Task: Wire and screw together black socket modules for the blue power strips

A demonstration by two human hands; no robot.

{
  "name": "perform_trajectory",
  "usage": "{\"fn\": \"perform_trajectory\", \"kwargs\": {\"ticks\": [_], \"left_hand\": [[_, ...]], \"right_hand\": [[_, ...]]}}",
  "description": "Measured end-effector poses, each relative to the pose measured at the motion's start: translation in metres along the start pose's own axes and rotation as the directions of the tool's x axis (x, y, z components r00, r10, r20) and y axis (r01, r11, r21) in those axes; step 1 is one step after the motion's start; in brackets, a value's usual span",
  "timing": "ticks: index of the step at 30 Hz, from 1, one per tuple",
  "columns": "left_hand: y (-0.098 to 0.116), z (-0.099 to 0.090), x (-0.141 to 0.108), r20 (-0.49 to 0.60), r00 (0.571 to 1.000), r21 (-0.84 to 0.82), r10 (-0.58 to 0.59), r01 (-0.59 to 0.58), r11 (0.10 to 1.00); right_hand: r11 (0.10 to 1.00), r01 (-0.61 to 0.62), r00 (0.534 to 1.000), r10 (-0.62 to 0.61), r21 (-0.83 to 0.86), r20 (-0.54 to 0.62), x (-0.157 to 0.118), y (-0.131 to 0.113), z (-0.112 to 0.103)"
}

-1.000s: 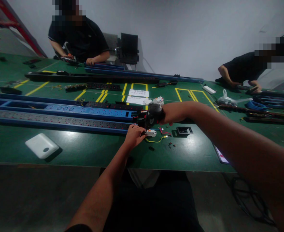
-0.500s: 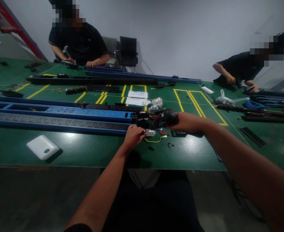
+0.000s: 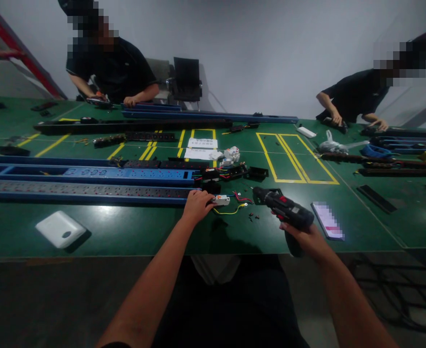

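Observation:
My left hand (image 3: 197, 207) is closed around the left end of a small white electrical block (image 3: 221, 199), which sits at the right end of a long blue-edged socket strip (image 3: 126, 192). From the block run short wires, among them a yellow-green wire (image 3: 231, 210) with a ring end. My right hand (image 3: 303, 237) grips a black and red cordless drill (image 3: 287, 209) by its handle, held near the front of the table. The drill's tip points left, toward the wires, apart from the block. Several small dark screws (image 3: 253, 217) lie below the wires.
A second blue socket strip (image 3: 155, 170) lies behind the first. A white box-like object (image 3: 61, 228) is at front left, a phone (image 3: 328, 221) at right. Across the green table, two people (image 3: 115, 72) work; a plastic bag (image 3: 331, 145) lies near the right one.
My right hand has drawn the drill back from above the white block, toward me and to the right. The phone is now uncovered. My left hand stays on the block.

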State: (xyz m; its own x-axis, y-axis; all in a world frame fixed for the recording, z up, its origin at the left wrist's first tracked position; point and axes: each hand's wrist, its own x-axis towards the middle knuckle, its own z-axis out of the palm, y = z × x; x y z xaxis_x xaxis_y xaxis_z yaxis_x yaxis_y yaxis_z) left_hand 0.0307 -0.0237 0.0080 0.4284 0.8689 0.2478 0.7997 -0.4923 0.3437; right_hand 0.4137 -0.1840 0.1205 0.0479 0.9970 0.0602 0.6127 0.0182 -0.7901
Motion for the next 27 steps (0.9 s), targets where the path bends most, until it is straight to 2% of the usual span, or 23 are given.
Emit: {"fn": "perform_trajectory", "kwargs": {"ticks": [2,4,7,11,15,17,19,22,27], "left_hand": [[0.002,-0.001,0.001,0.006,1.000,0.006,0.007,-0.007,1.000],[0.003,-0.002,0.001,0.013,1.000,0.011,0.013,-0.013,1.000],[0.005,-0.001,0.001,0.015,1.000,0.015,0.013,-0.014,1.000],[0.006,0.001,0.000,-0.004,1.000,0.029,0.017,-0.016,0.999],[0.006,0.002,-0.002,-0.012,1.000,0.039,0.021,-0.020,0.999],[0.006,0.002,-0.001,-0.008,1.000,0.040,0.018,-0.018,0.999],[0.007,0.002,-0.001,-0.004,1.000,0.040,0.014,-0.014,0.999],[0.007,0.003,-0.001,-0.010,1.000,0.035,0.008,-0.007,0.999],[0.008,0.003,-0.002,-0.024,1.000,0.024,0.010,-0.009,1.000]], "right_hand": [[0.993,0.112,0.993,-0.111,-0.037,0.025,-0.021,0.013,0.001],[0.973,0.192,0.979,-0.181,-0.128,0.097,-0.036,0.023,-0.003],[0.919,0.239,0.960,-0.175,-0.314,0.217,-0.047,0.038,-0.012],[0.824,0.288,0.936,-0.134,-0.488,0.326,-0.042,0.056,-0.014],[0.719,0.323,0.931,-0.122,-0.616,0.345,-0.031,0.068,-0.005],[0.694,0.313,0.935,-0.105,-0.648,0.338,-0.026,0.070,-0.001],[0.697,0.304,0.935,-0.088,-0.649,0.343,-0.022,0.071,0.002],[0.753,0.306,0.921,-0.080,-0.583,0.381,-0.017,0.069,0.002],[0.852,0.293,0.876,-0.056,-0.434,0.480,0.002,0.056,-0.012]]}}
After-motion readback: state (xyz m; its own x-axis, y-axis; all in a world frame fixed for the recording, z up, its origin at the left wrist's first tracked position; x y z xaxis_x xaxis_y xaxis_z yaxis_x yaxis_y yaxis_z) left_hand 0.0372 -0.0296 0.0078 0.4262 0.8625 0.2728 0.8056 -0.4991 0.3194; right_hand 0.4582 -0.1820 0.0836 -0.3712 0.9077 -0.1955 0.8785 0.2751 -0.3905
